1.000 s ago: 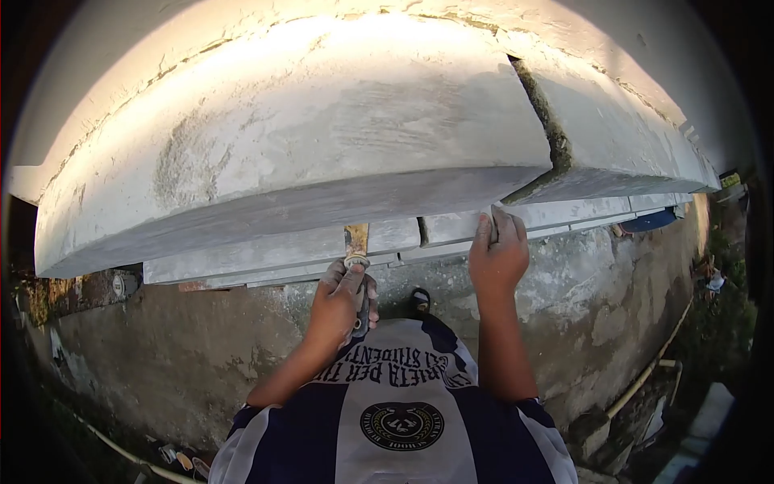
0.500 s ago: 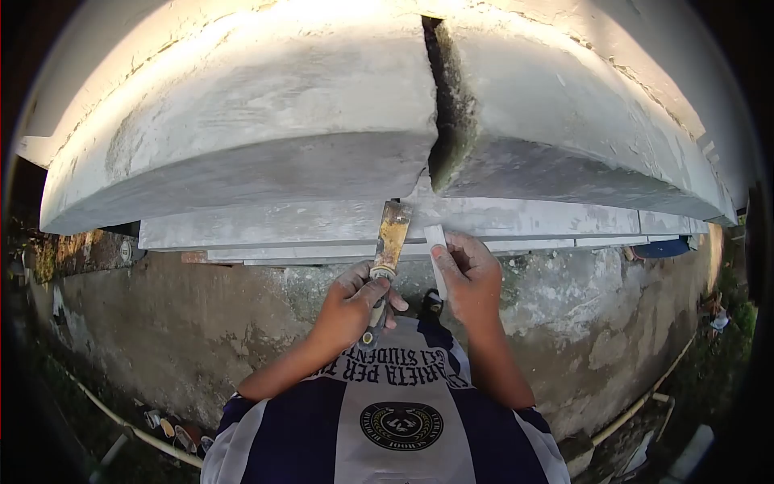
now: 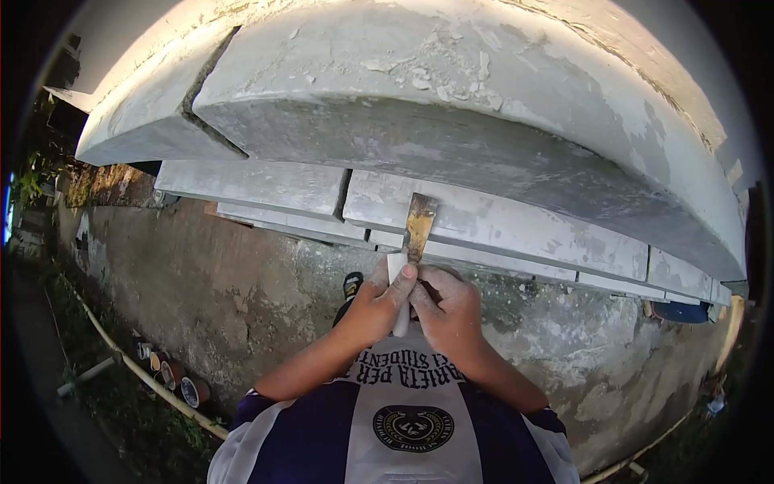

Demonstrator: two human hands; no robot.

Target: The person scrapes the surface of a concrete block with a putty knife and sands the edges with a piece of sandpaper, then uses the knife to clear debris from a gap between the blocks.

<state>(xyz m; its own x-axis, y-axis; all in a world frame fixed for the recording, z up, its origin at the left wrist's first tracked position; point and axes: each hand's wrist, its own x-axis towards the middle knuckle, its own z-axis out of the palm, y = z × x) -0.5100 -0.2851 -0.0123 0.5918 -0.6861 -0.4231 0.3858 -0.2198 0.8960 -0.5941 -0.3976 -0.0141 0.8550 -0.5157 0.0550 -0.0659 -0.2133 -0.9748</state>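
My two dusty hands are together in front of my striped shirt. My left hand (image 3: 377, 305) is closed, with its thumb pressed on a flat white strip (image 3: 396, 263) that stands upright. Beside it, my right hand (image 3: 450, 310) is closed around the handle of a putty knife (image 3: 419, 224). The knife's worn, stained blade points up and away from me; its handle is mostly hidden by my fingers. Above the hands are grey-white plastered ledges, and the blade tip overlaps the lower ledge (image 3: 500, 214) in view; whether it touches cannot be told.
The large upper ledge (image 3: 500, 153) carries flaking plaster crumbs (image 3: 423, 77). A dark gap (image 3: 211, 73) splits it at the left. Below lies a stained concrete floor (image 3: 242, 298). Several pots (image 3: 193, 390) stand by a bamboo pole (image 3: 145, 379) at lower left.
My view has turned and shifted right along the ledge, so the gap sits further left. My hands have come together; the putty knife passed from left to right, the white strip from right to left.
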